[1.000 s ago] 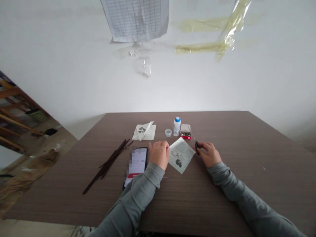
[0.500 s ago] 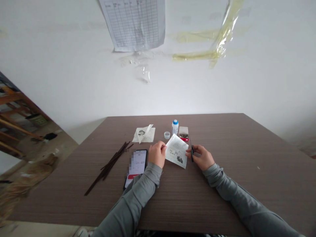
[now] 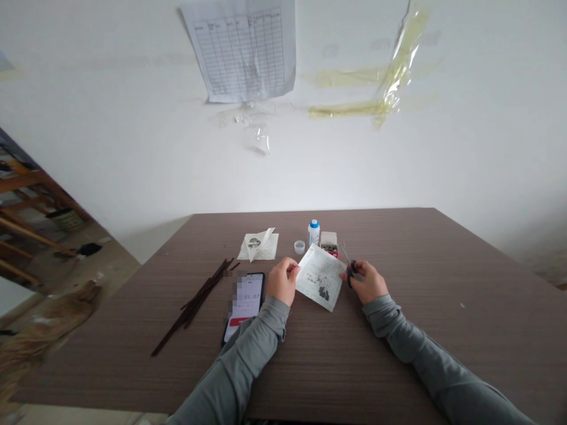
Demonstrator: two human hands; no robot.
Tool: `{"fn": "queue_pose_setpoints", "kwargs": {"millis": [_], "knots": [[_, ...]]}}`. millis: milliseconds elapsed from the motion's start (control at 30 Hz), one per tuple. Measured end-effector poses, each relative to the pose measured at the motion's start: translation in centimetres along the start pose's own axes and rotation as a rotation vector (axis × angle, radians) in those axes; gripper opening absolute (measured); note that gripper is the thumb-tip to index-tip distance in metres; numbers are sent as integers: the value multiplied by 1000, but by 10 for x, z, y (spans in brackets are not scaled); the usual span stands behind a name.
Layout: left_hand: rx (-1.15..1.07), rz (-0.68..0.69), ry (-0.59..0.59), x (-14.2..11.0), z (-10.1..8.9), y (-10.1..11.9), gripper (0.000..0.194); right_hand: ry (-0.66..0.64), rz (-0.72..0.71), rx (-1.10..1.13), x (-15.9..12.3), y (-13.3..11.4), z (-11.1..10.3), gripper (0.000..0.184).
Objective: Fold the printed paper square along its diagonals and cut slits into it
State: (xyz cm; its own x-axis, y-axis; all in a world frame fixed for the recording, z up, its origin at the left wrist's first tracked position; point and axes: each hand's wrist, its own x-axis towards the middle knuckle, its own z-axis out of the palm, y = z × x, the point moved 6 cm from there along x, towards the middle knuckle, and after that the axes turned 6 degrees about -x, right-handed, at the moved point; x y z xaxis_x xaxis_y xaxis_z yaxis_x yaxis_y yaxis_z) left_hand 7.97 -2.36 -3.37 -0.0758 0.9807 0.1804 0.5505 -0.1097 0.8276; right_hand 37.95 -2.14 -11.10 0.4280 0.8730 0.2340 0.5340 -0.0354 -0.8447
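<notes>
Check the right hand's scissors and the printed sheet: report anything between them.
Nothing visible: the black-handled metal scissors in the right hand sit beside the edge of the white printed paper sheet, no object between.

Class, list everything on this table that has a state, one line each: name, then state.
Left hand: pinching printed sheet
Right hand: gripping scissors
Printed sheet: unfolded
Scissors: tips pointing forward
White bottle: upright, blue-capped
Round lid: lying flat
Small box: open
Phone: screen lit, showing 01:07
Dark sticks: lying bunched

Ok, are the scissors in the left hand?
No, the scissors are in the right hand, while the left hand pinches the printed sheet.
</notes>
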Motion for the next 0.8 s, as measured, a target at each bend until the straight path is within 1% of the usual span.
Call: {"fn": "queue_pose_setpoints", "kwargs": {"millis": [100,167,267,367,400,433,467,533,567,633,700,800], "knots": [[4,16,-5,1,1,-2,27,-47,-38,84,-8,-8,-4,23],[27,36,-14,1,3,-3,25,-60,-53,120,-11,-12,-7,24],[126,68,20,-1,1,-6,17,-28,2,166,-7,-8,-11,37],[252,86,125,-6,-5,-9,6,21,81,233,6,1,-18,53],[271,92,148,-9,-6,-9,6,24,111,259,10,5,-21,58],[273,100,155,-12,-6,-9,6,-22,127,287,14,8,-21,60],[253,107,142,-15,-5,-10,6,-31,142,319,18,10,-23,62],[144,100,71,-20,4,-10,7,-22,170,369,22,14,-27,64],[52,74,20,-22,10,-11,8,-14,177,384,23,14,-28,64],[-173,-63,-69,-26,23,-15,15,-16,184,403,22,13,-28,64],[-384,-218,-109,-29,35,-18,26,-12,195,433,20,9,-26,65],[-528,-324,-145,-30,47,-15,26,6,213,482,16,4,-25,62]]}}
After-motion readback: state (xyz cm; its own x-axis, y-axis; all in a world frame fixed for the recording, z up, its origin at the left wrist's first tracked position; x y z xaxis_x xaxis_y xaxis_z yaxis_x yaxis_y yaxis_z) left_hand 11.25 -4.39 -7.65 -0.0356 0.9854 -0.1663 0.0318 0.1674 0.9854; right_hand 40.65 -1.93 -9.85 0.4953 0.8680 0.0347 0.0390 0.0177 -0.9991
